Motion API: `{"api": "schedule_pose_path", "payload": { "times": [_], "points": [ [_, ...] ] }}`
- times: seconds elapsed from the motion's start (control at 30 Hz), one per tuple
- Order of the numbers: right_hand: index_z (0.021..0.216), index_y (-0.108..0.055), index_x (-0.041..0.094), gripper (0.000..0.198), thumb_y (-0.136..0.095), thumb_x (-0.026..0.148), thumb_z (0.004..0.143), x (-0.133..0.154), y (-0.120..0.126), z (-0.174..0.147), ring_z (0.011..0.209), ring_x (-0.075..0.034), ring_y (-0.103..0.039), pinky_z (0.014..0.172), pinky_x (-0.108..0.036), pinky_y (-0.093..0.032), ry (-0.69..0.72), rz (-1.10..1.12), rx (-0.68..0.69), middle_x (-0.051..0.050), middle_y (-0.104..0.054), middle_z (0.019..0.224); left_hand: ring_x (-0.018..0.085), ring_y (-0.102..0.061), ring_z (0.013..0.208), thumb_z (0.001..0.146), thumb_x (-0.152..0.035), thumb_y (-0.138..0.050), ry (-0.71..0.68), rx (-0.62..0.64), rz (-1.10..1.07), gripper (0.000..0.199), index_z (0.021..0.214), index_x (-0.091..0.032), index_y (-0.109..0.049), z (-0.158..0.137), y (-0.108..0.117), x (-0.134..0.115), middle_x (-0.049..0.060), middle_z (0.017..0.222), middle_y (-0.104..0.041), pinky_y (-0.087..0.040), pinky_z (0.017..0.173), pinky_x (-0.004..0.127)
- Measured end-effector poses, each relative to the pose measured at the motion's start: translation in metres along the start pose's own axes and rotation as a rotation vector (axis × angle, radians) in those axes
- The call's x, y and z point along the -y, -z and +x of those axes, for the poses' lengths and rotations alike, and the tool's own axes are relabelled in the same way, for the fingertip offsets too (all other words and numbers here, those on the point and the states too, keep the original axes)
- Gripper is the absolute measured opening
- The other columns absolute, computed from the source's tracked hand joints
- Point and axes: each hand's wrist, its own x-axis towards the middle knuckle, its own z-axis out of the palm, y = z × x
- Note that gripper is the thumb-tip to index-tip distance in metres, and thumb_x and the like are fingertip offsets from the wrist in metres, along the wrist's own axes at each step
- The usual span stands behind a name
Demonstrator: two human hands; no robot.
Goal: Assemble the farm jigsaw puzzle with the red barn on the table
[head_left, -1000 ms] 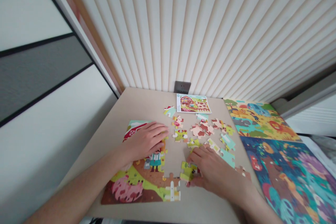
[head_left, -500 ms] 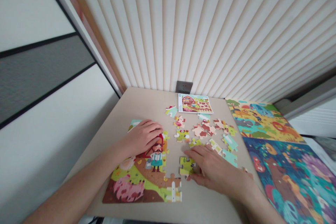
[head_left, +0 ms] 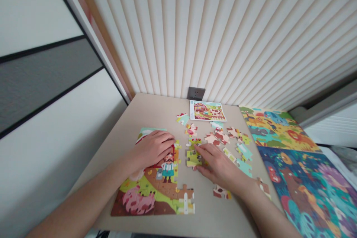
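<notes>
My left hand lies flat, fingers stretched out, on the upper part of a partly joined farm jigsaw puzzle, which shows a barn, a farmer and a pink pig. To the right of its ragged edge, my right hand holds a green puzzle piece at its left side, between thumb and fingers. That piece is close below another green piece; whether they interlock I cannot tell. A brown-and-white puzzle piece sits under my right wrist. Part of the barn is hidden by my left hand.
Loose cow-patterned pieces and pale blue pieces lie beyond my right hand. A reference picture card is at the back, below a wall socket. An animal puzzle and a dark blue puzzle line the right.
My right hand has moved away from me and slightly left, sliding the green piece up toward the other green piece. The brown-and-white piece has come into view below it. My left hand stays put.
</notes>
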Motion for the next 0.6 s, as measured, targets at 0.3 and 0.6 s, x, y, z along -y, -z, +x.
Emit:
{"api": "schedule_pose_path", "payload": {
  "times": [0.3,0.6],
  "points": [
    [0.163,-0.039,0.025,0.067,-0.065,0.03,0.101,-0.0017,-0.0003,-0.0004,0.132,-0.03,-0.059,0.113,-0.049,-0.052,0.006,0.02,-0.006,-0.015,-0.061,0.141,0.026,-0.06,0.125,0.108,-0.031,-0.054,-0.04,0.051,-0.01,0.03,0.135,-0.024,-0.066,0.0008,-0.0021,-0.0055,0.008,0.137,-0.065,-0.045,0.11,0.046],
    [0.164,-0.037,0.024,0.069,-0.065,0.028,0.101,-0.0014,-0.0023,0.0003,0.13,-0.03,-0.06,0.113,-0.048,-0.053,0.001,0.01,-0.021,-0.015,-0.061,0.14,0.025,-0.06,0.125,0.109,-0.03,-0.053,-0.053,0.061,-0.043,0.028,0.133,-0.023,-0.067,0.0012,-0.002,-0.0046,0.008,0.135,-0.067,-0.045,0.11,0.044]
  ]
}}
